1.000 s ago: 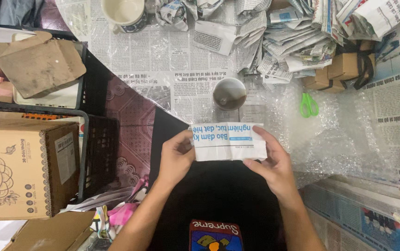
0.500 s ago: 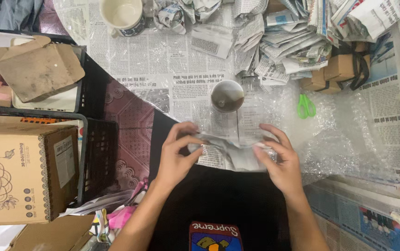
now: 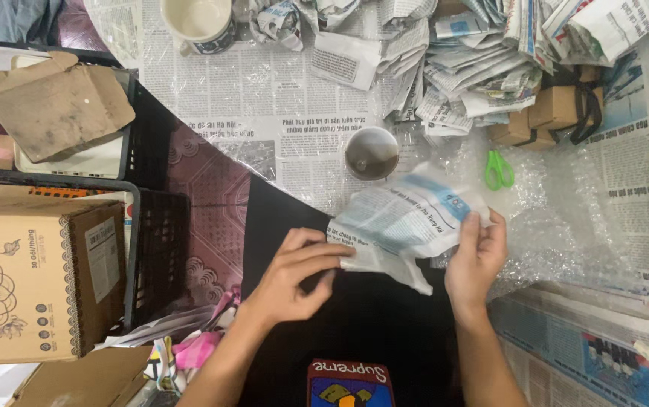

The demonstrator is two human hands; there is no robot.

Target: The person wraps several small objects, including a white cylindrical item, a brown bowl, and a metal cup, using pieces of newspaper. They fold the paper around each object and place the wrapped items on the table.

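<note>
Above lap | both hands' fingers pinch newspaper-wrapped bundle (image 3: 403, 226) | brown box (image 3: 34, 275) far left

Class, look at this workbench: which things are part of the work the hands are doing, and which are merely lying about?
In hand: left hand and right hand gripping a folded newspaper sheet; small dark cup just beyond it.

Lying about: green scissors, bubble wrap, white mug, cardboard box, crumpled newspaper pile.

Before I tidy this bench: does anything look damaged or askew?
Nothing is spilled. The torn, bent brown cardboard flap lies crooked on the white tray, and crumpled newspaper wads are heaped at the table's far edge.
</note>
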